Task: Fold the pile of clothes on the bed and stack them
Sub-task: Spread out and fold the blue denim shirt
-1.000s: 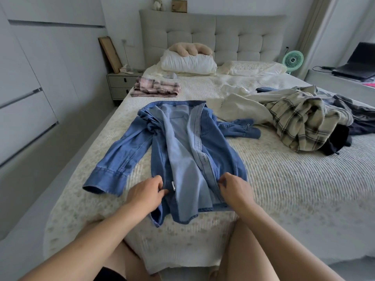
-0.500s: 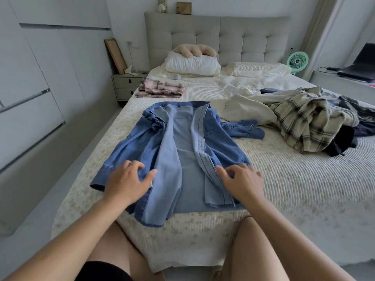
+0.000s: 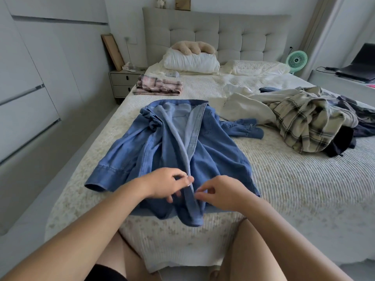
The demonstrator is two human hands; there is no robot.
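Note:
A blue denim shirt (image 3: 219, 151) lies spread on the bed (image 3: 294, 189), collar away from me, front panels drawn together down the middle. My left hand (image 3: 168, 184) pinches the left front edge near the hem. My right hand (image 3: 221, 192) has its fingers curled at the right front edge beside it, apparently pinching the fabric. A pile of unfolded clothes (image 3: 308, 118), with a plaid shirt on top and a cream garment, lies at the right. A folded pink plaid garment (image 3: 159, 87) sits at the far left of the bed.
White pillows (image 3: 190, 61) and a plush toy (image 3: 192, 46) lie at the headboard. A nightstand (image 3: 123, 83) stands left of the bed. A green fan (image 3: 296, 60) and a laptop (image 3: 359, 67) stand at the right. Wardrobe doors line the left wall.
Both hands moved inward from the shirt's sides to its middle, pulling the two front panels closed over the lighter inside. The left sleeve stays spread out to the left.

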